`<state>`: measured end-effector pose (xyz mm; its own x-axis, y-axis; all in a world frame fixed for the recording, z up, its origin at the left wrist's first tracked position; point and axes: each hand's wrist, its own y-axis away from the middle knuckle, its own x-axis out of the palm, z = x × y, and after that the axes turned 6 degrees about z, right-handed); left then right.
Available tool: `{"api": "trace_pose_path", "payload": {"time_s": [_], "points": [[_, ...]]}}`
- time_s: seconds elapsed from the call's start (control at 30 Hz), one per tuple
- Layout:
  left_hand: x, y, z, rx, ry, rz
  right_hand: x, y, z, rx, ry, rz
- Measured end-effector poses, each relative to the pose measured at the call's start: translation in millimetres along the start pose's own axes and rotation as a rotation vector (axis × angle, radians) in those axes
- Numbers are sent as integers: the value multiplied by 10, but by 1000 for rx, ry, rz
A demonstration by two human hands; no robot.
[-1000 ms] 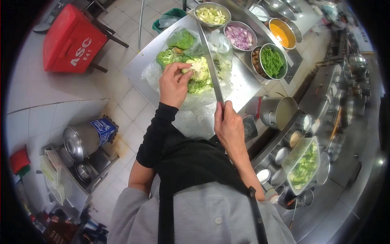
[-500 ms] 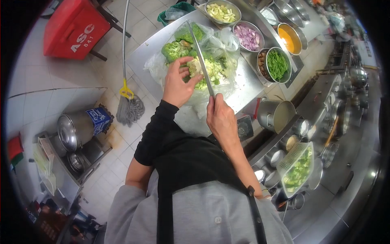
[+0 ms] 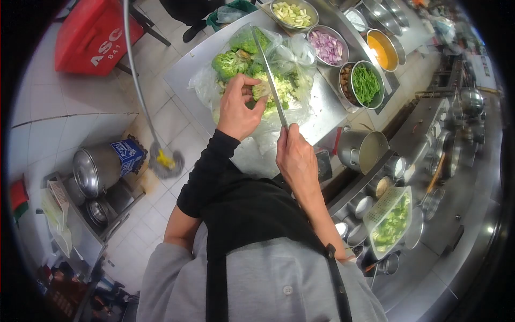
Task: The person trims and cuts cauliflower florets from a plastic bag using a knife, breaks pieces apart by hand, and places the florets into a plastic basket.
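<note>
My right hand [image 3: 296,155] grips the handle of a long knife [image 3: 271,78], whose blade points away from me over the steel table. With thumb and fingers curled, my left hand [image 3: 239,107] is closed around a pale piece of broccoli [image 3: 261,91], just left of the blade. Whole green broccoli heads [image 3: 230,64] lie beyond that hand on a clear plastic bag [image 3: 201,86]. Cut pale florets [image 3: 284,88] are spread to the right of the knife, partly behind it. A knotted clear bag [image 3: 295,53] sits at the far right of the pile.
Bowls of chopped onion [image 3: 327,47], green beans [image 3: 367,83] and orange liquid [image 3: 382,51] line the right side. A large pot [image 3: 370,153] and a basket of broccoli [image 3: 391,225] stand nearer. To the left are a mop [image 3: 166,161] and a red bin [image 3: 96,37].
The mop has swung left and its head is blurred. A person's dark trouser leg and shoe have appeared beyond the table. My right hand and the knife have shifted slightly right.
</note>
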<state>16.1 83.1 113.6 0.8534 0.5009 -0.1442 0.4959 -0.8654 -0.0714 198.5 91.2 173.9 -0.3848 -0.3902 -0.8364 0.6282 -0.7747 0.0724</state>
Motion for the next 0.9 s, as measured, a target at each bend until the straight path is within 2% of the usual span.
{"api": "trace_pose_path", "payload": {"time_s": [0.3,0.5,0.6,0.8,0.9], "points": [[-50,5,22,-47,6,81,-116,24,31,41,30,51],[-59,3,-31,67,-136,120,-135,-94,88,54,-39,67],[-86,-92,51,14,37,103,9,-339,59,23,-71,35],[-119,-123,-87,22,-107,169,-277,-398,165,69,-83,122],[-69,-132,-23,63,-78,150,26,-534,-9,-16,-109,23]]}}
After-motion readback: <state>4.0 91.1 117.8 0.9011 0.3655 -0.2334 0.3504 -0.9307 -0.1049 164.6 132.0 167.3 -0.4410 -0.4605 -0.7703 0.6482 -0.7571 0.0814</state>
